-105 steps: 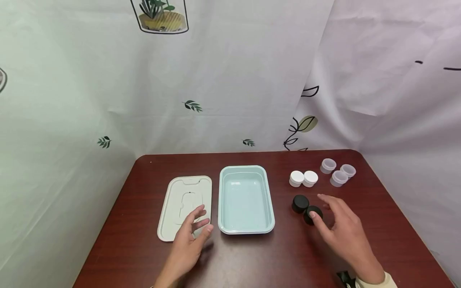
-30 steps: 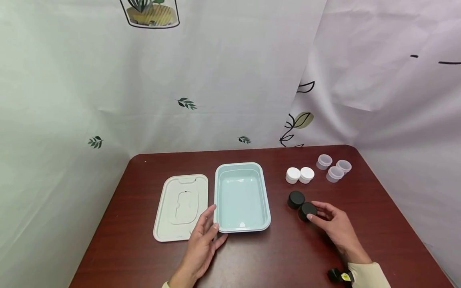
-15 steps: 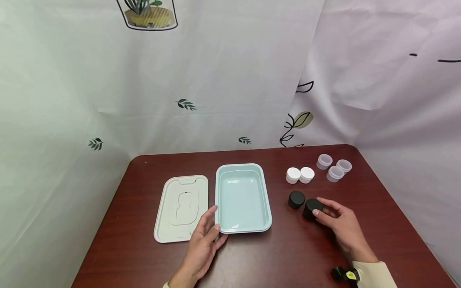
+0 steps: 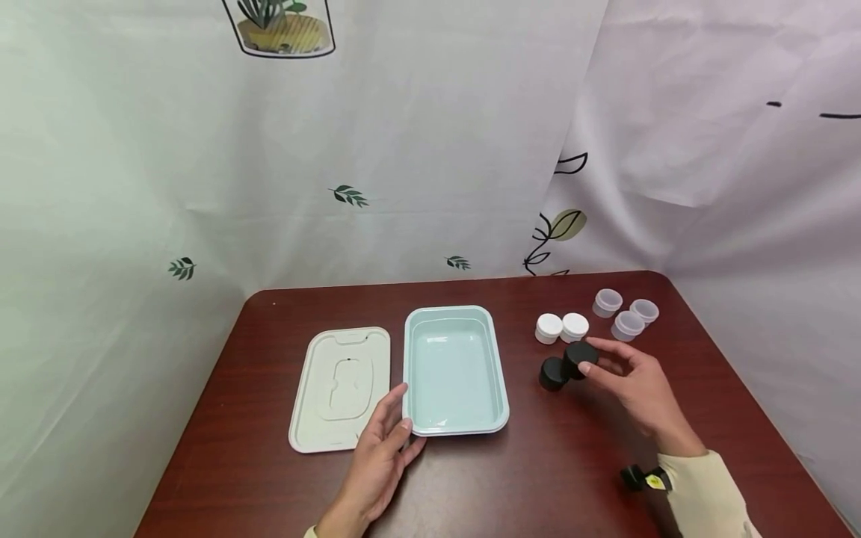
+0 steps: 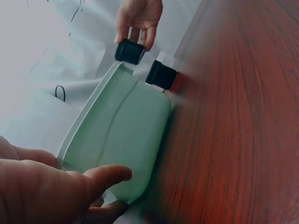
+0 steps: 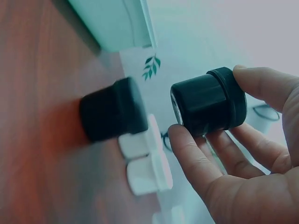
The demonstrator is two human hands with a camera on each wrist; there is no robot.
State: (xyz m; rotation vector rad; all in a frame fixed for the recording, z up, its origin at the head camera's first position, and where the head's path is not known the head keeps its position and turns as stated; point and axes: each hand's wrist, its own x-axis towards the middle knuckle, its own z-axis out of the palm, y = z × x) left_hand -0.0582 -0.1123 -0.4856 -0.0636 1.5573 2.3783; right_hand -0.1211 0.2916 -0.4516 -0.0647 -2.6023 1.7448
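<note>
My right hand (image 4: 635, 385) holds a black screw-lid jar (image 4: 580, 359) by its sides, off the table. In the right wrist view, the thumb and fingers pinch this jar (image 6: 208, 102) across its lid and base. A second black jar (image 4: 552, 374) stands on the table just beside and below it. My left hand (image 4: 377, 463) grips the near-left corner of a light-blue plastic tub (image 4: 506, 418), thumb near the rim and fingers along the outer wall (image 5: 117, 135). Nothing lies in the tub.
The tub's pale flat lid (image 4: 336, 441) lies to its left. Behind the black jars stand two white jars (image 4: 548, 329) and, farther right, three translucent cups (image 4: 628, 326). A fabric backdrop (image 4: 403, 134) rises behind the brown table (image 4: 471, 493).
My right hand has taken hold of the nearer black jar, slid it slightly right, then lifted it up and forward. My left hand has moved from above the lid to the tub's corner.
</note>
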